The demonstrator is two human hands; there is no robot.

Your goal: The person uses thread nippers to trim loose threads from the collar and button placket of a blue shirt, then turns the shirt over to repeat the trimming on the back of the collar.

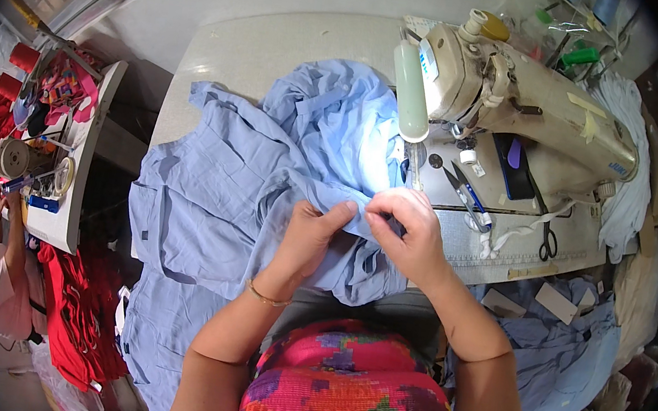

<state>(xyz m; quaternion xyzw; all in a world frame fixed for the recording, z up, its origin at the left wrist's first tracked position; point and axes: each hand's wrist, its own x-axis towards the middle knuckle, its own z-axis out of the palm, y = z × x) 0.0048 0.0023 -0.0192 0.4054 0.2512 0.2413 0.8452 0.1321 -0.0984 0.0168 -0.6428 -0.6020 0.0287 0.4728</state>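
A light blue garment (219, 167) lies bunched over the sewing table and hangs past its front edge. My left hand (313, 236) is closed on its cloth, thumb on top. Just to the right, my right hand (409, 223) pinches the same fold between thumb and forefinger. Both hands are close together at the table's front edge, left of the sewing machine's needle area. The sewing machine (524, 90) stands at the right, its lamp brightly lighting part of the cloth. Whether a small thing sits between my right fingertips cannot be made out.
Right of the cloth lie thread snips (466, 194), a dark phone (514, 167), black scissors (548, 241) and a ruler strip (495, 259). More blue garments (550, 348) hang below at the right. At the far left, a person (3, 281) works at another machine beside red cloth (73, 314).
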